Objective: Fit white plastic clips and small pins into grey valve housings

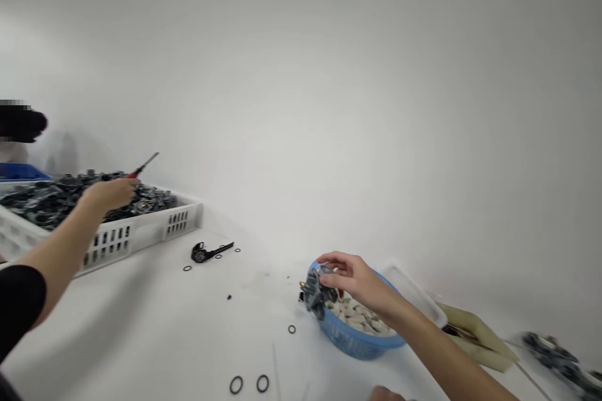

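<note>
My right hand (345, 272) reaches in from the lower right, its thumb and fingers closed on a dark grey part (313, 293) with a small brass-coloured piece. It holds the part at the left rim of a round blue basket (360, 343), which contains many off-white pieces (360, 313). At the bottom edge only a small bit of my left hand (386, 395) shows; its fingers are cut off by the frame. Several black rings lie on the white table, among them one ring (292, 329) left of the basket and a ring (263, 383) lower down.
At the left, another person's hand (110, 194) holds a red-handled tool (143, 166) over a white crate (150, 233) of dark parts. A black part (201, 254) lies beside the crate. Behind the basket is a white tray (414, 288); farther right, a beige container (493, 348) and blurred grey parts (555, 357).
</note>
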The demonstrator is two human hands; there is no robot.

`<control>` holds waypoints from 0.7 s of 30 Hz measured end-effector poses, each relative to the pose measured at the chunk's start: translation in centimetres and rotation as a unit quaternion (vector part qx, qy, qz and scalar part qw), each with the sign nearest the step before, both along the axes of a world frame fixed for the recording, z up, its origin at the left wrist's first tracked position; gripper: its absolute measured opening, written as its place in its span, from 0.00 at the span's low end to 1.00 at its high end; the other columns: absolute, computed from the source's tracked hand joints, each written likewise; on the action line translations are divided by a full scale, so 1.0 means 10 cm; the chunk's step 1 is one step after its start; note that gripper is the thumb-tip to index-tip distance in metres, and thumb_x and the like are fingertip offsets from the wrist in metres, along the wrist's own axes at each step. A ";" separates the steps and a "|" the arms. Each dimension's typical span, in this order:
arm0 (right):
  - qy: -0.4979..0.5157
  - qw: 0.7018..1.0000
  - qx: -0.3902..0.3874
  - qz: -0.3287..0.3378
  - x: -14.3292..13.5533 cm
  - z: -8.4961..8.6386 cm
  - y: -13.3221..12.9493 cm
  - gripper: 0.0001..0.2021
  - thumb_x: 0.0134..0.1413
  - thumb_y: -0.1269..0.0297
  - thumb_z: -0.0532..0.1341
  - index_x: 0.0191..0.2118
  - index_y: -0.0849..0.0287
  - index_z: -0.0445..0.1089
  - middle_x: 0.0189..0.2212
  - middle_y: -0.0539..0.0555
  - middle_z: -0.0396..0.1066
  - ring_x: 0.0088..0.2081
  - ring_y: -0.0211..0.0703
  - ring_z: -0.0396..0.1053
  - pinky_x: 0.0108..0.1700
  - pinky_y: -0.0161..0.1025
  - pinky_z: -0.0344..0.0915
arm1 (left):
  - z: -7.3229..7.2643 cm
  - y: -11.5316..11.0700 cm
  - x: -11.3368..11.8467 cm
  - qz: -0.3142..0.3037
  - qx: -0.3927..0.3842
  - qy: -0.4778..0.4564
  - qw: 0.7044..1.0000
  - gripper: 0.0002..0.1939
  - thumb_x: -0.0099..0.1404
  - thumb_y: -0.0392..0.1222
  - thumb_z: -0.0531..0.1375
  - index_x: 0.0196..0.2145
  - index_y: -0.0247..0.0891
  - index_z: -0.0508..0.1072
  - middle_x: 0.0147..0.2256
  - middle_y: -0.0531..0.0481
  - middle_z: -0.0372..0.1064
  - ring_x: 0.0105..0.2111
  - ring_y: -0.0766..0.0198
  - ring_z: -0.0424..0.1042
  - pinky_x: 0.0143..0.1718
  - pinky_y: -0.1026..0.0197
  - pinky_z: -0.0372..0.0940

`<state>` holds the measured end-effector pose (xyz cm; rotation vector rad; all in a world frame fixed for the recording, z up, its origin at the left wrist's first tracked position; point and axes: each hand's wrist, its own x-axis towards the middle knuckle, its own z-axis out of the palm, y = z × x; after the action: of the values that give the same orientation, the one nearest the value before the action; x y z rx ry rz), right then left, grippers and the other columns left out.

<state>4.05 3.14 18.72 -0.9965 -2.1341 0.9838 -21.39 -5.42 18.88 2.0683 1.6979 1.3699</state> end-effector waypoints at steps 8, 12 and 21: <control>-0.152 0.985 -0.011 -0.083 1.74 -0.10 -0.53 0.31 0.51 0.54 0.71 0.61 0.51 0.69 0.48 0.55 0.69 0.43 0.48 0.66 0.46 0.43 0.65 | -1.28 0.19 2.49 -0.260 -0.206 0.094 0.939 0.16 0.60 0.44 0.68 0.46 0.40 0.79 0.33 0.50 0.77 0.36 0.51 0.77 0.43 0.50 0.71; -0.159 0.983 -0.032 -0.090 2.11 -0.25 -0.59 0.30 0.54 0.52 0.68 0.62 0.49 0.67 0.52 0.57 0.69 0.46 0.50 0.66 0.50 0.46 0.64 | -1.43 0.29 2.46 -0.259 -0.244 0.026 0.934 0.45 0.53 0.55 0.70 0.66 0.43 0.65 0.47 0.47 0.76 0.43 0.48 0.75 0.49 0.48 0.67; 0.144 0.978 -0.121 -0.092 2.23 -0.94 -0.65 0.28 0.48 0.60 0.71 0.56 0.54 0.69 0.44 0.54 0.71 0.42 0.45 0.68 0.43 0.40 0.65 | -2.04 0.66 2.44 -0.274 -0.134 0.063 0.950 0.38 0.59 0.59 0.64 0.64 0.46 0.67 0.54 0.46 0.74 0.40 0.53 0.77 0.41 0.59 0.71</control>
<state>26.38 -3.31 9.28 -1.0718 -1.6829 1.2330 2.99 1.20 -1.53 2.2543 1.1262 0.8054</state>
